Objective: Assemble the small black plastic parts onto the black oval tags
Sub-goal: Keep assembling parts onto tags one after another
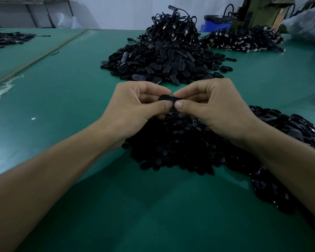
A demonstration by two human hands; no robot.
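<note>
Across the whole view stretches a green table (62, 99), and on its far middle rises a tall heap of black oval tags (162, 64) topped with tangled black cables (173, 24). Farther right lies a second spread of cables with metal plugs (244, 40), with a blue bin (215, 23) behind it. Close to the person, a low mound of small black plastic parts (175, 142) spreads under both wrists. Above that mound the left hand (135, 104) and the right hand (213, 104) meet, thumbs nearly touching. Both hands pinch one black oval tag (168, 99) between thumb and curled fingers, each holding one end. Whether a small part is already seated on it cannot be told.
</note>
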